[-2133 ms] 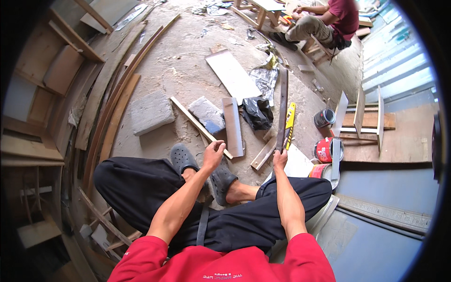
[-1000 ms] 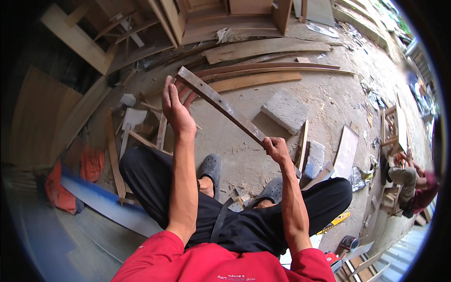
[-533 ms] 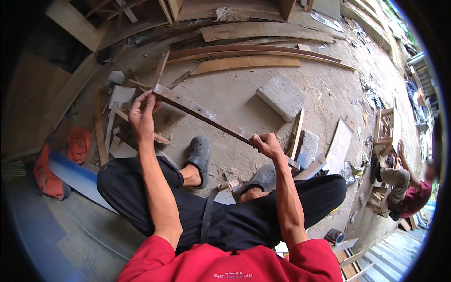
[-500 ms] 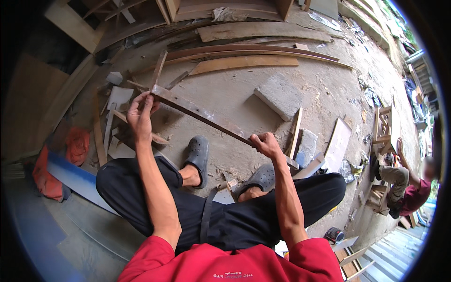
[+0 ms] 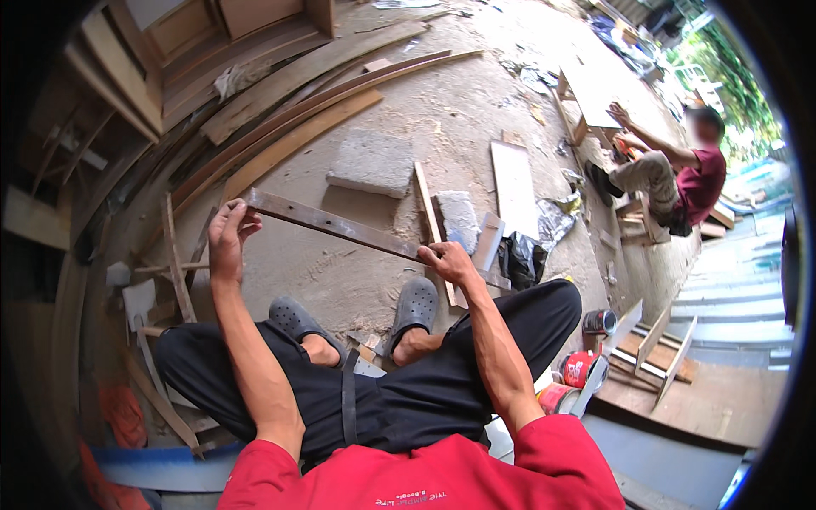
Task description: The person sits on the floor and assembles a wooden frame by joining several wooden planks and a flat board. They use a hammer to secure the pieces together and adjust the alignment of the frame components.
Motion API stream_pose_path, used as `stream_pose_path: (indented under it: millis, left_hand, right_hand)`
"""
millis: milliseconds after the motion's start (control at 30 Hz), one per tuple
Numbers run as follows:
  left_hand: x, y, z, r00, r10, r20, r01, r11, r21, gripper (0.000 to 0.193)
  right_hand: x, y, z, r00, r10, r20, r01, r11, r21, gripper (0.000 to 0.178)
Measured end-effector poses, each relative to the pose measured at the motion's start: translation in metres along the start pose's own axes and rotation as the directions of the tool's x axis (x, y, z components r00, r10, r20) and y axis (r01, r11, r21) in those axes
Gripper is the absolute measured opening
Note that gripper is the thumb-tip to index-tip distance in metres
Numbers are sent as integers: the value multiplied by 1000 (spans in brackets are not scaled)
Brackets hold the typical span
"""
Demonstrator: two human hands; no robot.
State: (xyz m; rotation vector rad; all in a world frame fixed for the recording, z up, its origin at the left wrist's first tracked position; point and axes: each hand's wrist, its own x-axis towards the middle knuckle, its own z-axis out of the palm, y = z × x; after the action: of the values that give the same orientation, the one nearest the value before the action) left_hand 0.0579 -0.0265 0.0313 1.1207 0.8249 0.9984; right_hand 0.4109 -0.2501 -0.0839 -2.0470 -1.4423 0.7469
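A long, narrow brown wooden strip [image 5: 340,227] with small dark holes along its face slants in front of me, its left end farther away than its right. My left hand [image 5: 229,236] pinches the far left end, with the other fingers curled loosely below. Nearer its right end, my right hand [image 5: 452,262] is closed round the strip, with a short length sticking out beyond the fist. The strip is held above the floor, over my grey clogs [image 5: 416,308].
A rough concrete block [image 5: 371,161] lies beyond the strip. Long planks [image 5: 306,140] rest at the far left. Paint cans [image 5: 580,369] stand by my right knee. At the right, another person [image 5: 680,174] sits with hands at a wooden piece [image 5: 595,93].
The view has swung to the right, bringing the paint cans and the seated person further into sight. Both my hands keep hold of the strip.
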Motion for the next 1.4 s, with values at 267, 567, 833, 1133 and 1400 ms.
stream_pose_path:
  millis: [267, 567, 833, 1133, 1400]
  left_hand:
    - [17, -35, 66, 956, -216, 199, 200, 975, 99, 15]
    - [27, -66, 90, 923, -356, 148, 326, 926, 192, 18]
    - [24, -82, 83, 914, -398, 71, 394, 917, 69, 19]
    - [18, -95, 85, 950, -302, 74, 298, 953, 58, 14]
    - [9, -72, 99, 963, -33, 268, 6, 995, 102, 9]
  right_hand:
    - [-62, 56, 4, 970, 210, -121, -210, 978, 13, 64]
    - [-75, 81, 27, 935, 289, -206, -276, 957, 89, 59]
    - [-67, 73, 27, 947, 301, -116, -291, 952, 97, 58]
    - [-46, 29, 28, 982, 123, -142, -118, 992, 42, 60]
    - [-44, 24, 8, 984, 166, -63, -165, 986, 25, 57]
